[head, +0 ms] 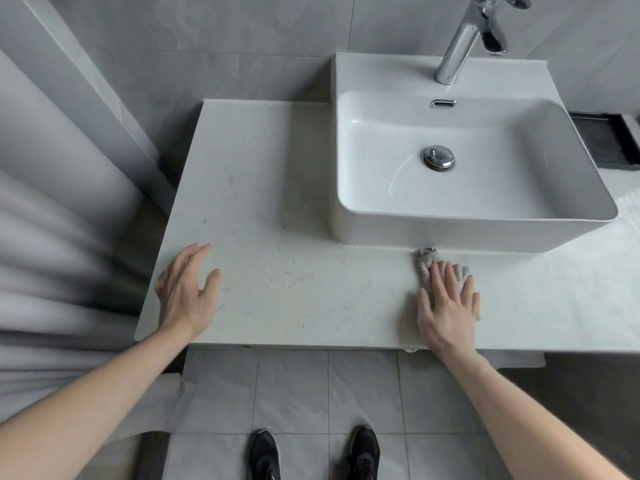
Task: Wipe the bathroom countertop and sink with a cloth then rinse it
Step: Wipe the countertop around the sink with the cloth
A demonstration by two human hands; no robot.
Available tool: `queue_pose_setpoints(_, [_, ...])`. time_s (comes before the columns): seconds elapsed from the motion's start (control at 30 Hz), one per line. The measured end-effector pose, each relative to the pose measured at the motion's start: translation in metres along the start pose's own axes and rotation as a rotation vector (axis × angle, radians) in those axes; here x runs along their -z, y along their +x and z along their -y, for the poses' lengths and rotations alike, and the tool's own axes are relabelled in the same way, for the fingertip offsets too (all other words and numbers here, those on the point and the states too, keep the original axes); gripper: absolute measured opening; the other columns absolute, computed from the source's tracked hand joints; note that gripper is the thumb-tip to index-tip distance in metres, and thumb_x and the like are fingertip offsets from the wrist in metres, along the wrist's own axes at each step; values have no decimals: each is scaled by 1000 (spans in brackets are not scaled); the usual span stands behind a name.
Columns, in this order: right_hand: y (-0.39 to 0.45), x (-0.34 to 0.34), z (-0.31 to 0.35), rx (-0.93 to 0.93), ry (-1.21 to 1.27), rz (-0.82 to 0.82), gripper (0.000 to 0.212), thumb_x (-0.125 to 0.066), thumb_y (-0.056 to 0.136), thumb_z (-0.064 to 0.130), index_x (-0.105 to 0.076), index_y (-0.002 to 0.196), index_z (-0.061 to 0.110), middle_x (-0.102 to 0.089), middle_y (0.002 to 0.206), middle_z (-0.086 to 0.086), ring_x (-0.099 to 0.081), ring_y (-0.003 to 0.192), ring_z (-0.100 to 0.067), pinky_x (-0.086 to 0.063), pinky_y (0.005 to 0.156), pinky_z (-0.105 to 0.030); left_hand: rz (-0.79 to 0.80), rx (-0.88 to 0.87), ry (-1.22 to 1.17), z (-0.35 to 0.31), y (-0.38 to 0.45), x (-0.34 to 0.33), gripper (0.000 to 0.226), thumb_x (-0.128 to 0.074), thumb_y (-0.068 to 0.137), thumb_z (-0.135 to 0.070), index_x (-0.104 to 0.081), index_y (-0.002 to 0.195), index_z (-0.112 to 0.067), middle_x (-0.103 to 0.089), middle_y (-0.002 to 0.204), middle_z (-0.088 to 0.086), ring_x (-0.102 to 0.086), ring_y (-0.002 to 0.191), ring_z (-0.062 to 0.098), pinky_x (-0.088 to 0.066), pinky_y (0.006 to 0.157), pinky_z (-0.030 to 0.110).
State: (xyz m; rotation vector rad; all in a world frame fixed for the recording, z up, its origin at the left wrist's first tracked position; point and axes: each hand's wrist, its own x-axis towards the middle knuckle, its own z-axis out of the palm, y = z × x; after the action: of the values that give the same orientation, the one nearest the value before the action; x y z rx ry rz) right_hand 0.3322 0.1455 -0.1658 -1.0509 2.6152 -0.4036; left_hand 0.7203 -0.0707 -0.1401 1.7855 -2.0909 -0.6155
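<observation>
In front of the white rectangular ceramic sink, the right hand presses flat, fingers spread, on a crumpled grey cloth on the pale stone countertop, while the left hand rests open left of the sink.

Honestly can't read a single thing here, no text, labels, brand marks or numbers. The sink, the faucet, the table and the cloth all look plain.

Soft, even daylight; faint shadows under the sink; wide-angle bending and blur smear the left edge.
</observation>
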Motion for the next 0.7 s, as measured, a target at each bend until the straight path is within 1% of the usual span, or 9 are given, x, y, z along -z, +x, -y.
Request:
queue_pose_setpoints(0.13, [-35,-33,59,144,-4,7,66,-27,102,54,-14,164,36,-5,173,5,8,160,-25,1,128,-52,-9,149,2,40,28,24,69,-39,89,-47,-48,150,-16,-43,157,12,-38,144,35,-29,120,45])
queue_pose_setpoints(0.23, [-72,-58,110,349,45,79,60,-33,106,49,-21,163,36,-8,172,8,6,160,-21,-4,129,-50,74,348,-102,63,37,27,65,-42,98,-51,-34,158,-28,-38,162,9,-38,147,33,-30,120,46])
queue_pose_setpoints(0.3, [-99,-74,138,472,71,119,56,-35,107,46,-25,162,38,-12,171,12,4,160,-17,-6,129,-46,169,464,-174,73,40,23,70,-35,98,-63,-26,161,-33,-36,165,4,-37,148,32,-29,121,46])
queue_pose_setpoints(0.37, [-118,-88,155,579,115,144,51,-39,109,39,-33,159,37,-22,169,13,-3,160,-15,-9,130,-43,209,511,-209,78,41,18,74,-27,96,-71,-35,157,-30,-40,163,6,-38,147,36,-30,120,46])
queue_pose_setpoints(0.4, [-122,-93,159,618,144,154,49,-42,109,32,-38,157,36,-28,167,13,-8,160,-15,-11,129,-42,198,516,-217,77,42,17,69,-27,101,-66,-42,154,-26,-42,161,9,-39,146,37,-30,118,45])
queue_pose_setpoints(0.47, [-119,-97,158,648,198,202,53,-48,104,14,-45,154,34,-37,163,13,-16,158,-15,-17,128,-40,179,522,-226,76,43,16,60,-28,108,-54,-48,151,-17,-44,159,14,-39,145,39,-31,117,43])
queue_pose_setpoints(0.57, [-103,-82,144,643,266,213,70,-52,90,-6,-53,150,29,-43,160,12,-26,154,-7,-25,126,-38,191,517,-235,79,44,17,61,-30,108,-53,-48,152,-14,-43,159,15,-39,146,39,-32,117,41])
queue_pose_setpoints(0.63, [-92,-64,125,581,298,155,76,-50,83,-15,-56,148,24,-46,158,9,-32,152,-4,-28,126,-36,181,506,-233,81,44,17,62,-31,108,-53,-49,151,-13,-45,159,15,-40,145,40,-32,116,41])
queue_pose_setpoints(0.7, [-75,-41,100,459,291,58,73,-49,86,-18,-57,147,23,-47,158,6,-35,150,-5,-30,125,-37,154,488,-238,82,43,15,60,-33,108,-52,-53,148,-13,-48,156,17,-43,142,41,-35,113,42])
